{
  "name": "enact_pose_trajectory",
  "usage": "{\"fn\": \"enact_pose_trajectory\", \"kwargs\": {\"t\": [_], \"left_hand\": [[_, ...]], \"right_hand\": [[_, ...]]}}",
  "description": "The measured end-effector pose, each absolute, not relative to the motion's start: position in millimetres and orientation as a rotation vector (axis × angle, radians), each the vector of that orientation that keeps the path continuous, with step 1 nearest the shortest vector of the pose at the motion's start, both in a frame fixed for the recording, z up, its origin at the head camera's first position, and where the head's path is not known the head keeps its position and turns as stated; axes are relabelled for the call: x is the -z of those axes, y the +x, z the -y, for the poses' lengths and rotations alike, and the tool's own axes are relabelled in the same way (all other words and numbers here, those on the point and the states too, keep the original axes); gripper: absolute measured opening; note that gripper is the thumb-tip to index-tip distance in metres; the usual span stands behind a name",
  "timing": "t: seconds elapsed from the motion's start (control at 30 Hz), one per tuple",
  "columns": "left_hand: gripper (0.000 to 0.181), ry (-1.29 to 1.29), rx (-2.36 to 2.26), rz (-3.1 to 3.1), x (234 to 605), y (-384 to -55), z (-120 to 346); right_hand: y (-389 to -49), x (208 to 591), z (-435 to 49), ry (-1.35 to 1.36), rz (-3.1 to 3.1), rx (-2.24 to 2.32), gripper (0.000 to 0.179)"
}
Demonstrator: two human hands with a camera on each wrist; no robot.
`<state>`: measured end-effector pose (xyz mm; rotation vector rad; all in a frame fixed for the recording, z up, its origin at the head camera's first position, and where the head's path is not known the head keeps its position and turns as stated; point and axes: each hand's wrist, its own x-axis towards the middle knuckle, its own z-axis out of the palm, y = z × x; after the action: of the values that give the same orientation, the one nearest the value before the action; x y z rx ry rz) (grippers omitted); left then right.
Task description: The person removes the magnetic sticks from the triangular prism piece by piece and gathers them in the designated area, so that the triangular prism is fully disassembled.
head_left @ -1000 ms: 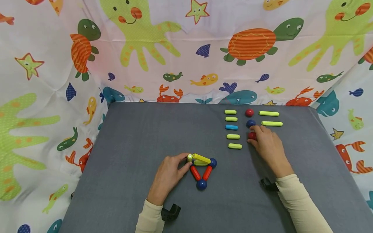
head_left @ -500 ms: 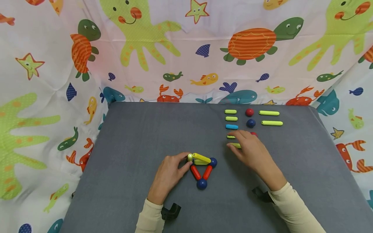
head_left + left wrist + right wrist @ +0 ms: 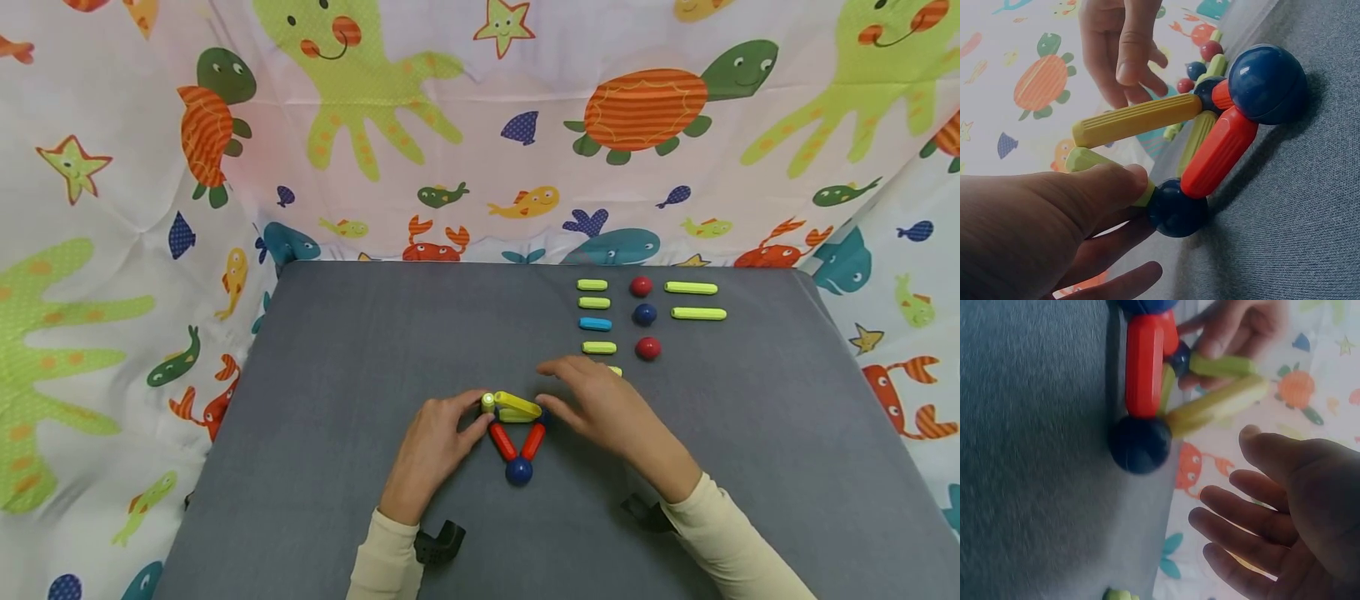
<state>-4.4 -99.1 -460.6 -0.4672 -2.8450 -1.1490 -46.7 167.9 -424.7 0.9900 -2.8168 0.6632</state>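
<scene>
A sea-creature cloth (image 3: 420, 33) hangs behind the grey table (image 3: 322, 358), where we see a small triangle of rods and balls standing in front of us. Two red rods (image 3: 1219, 153) run from the front ball (image 3: 519, 472) to the left ball (image 3: 1177, 208) and right ball (image 3: 1140, 445); a low green rod (image 3: 516, 417) makes the far side. From the left ball rises an upright rod (image 3: 1088, 159), which our left hand (image 3: 431, 454) pinches, probably to steady it, since the yellow rod (image 3: 1138, 117) slopes over from the right ball towards its top. Whether those tips touch we cannot tell. The spares, short rods (image 3: 597, 347), loose balls (image 3: 648, 348) and long rods (image 3: 698, 314), lie in columns, seemingly sorted by kind for easy picking.

Our left hand comes in sideways, thumb nearest us. Our right hand (image 3: 611, 408) hovers beside the right ball, fingers loosely spread, holding nothing.
</scene>
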Motion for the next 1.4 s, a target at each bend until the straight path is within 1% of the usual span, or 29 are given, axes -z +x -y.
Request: {"fn": "enact_pose_trajectory", "kwargs": {"t": [0.27,0.63,0.83,1.07,1.4], "left_hand": [[0.030,-0.471,1.174,2.856,462.0,-4.6,100.1],[0.029,-0.459,1.182,2.847,461.7,-4.1,99.6],[0.028,-0.452,1.182,2.857,462.7,-4.0,99.3],[0.027,-0.442,1.164,2.841,461.4,-3.3,100.2],[0.028,-0.441,1.178,2.848,461.6,-3.7,99.8]], "right_hand": [[-38.6,441.5,-148.9,1.117,2.771,-0.609,0.043],[-35.9,445.8,-142.0,1.067,2.764,-0.572,0.029],[-34.7,446.5,-144.3,1.011,2.806,-0.606,0.029],[-33.4,445.6,-150.5,0.980,2.819,-0.755,0.031],[-30.4,447.8,-160.6,0.956,2.782,-0.907,0.024]]}}
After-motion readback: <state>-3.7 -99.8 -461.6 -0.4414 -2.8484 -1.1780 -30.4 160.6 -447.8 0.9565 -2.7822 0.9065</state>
